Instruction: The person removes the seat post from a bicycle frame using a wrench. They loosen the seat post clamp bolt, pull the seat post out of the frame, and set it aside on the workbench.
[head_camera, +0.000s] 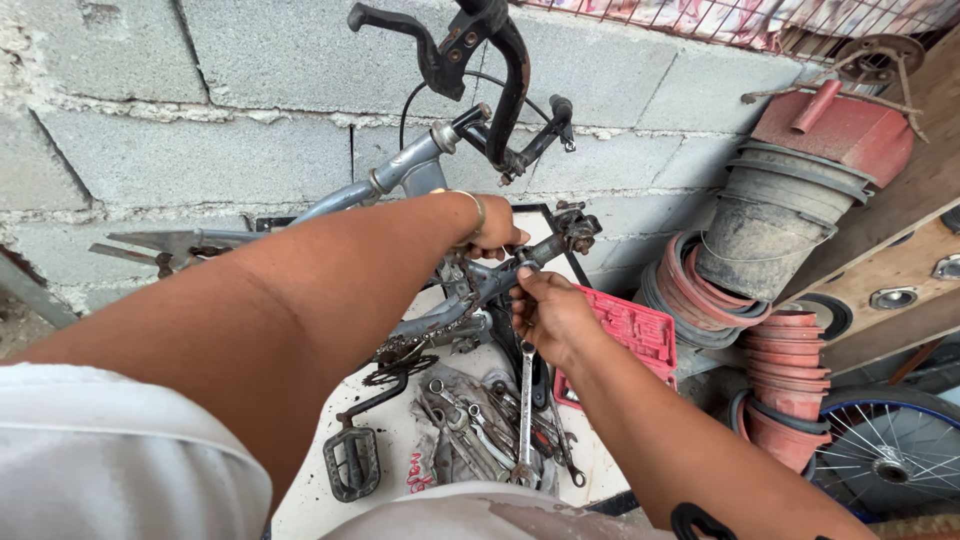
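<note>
A grey bicycle frame (400, 175) lies upside down against a block wall, its black handlebar and brake lever (440, 50) sticking up. My left hand (490, 235) grips the frame's tube near a small fitting. My right hand (545, 315) holds a long silver wrench (526, 400) whose upper end sits at that fitting, its shaft hanging down toward me. A black pedal on its crank arm (352, 455) rests below on a white surface.
Several loose wrenches (470, 430) lie on a rag under the frame. A red tool case (625, 335) sits open to the right. Stacked buckets and pots (790, 220) and a blue-rimmed spoked wheel (885, 450) crowd the right side.
</note>
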